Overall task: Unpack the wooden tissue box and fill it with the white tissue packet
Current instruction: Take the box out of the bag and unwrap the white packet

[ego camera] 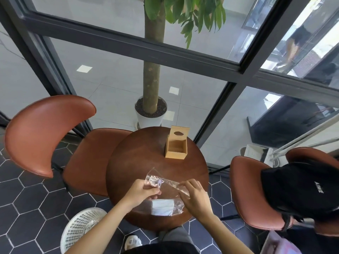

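Observation:
The wooden tissue box (176,145) stands at the far side of the round wooden table (132,165), its lid with an oval hole tilted up and its inside showing bare. Near the table's front edge lies the white tissue packet (162,207). Above it, my left hand (142,190) and my right hand (192,194) both grip a clear plastic wrapper (161,181), crumpled at the left hand and stretched toward the right.
A white perforated waste basket (82,230) stands on the floor left of my knees. Brown chairs flank the table on the left (45,132) and right (251,191); a black cap (300,187) rests on the right one. A potted tree (151,109) stands beyond the table.

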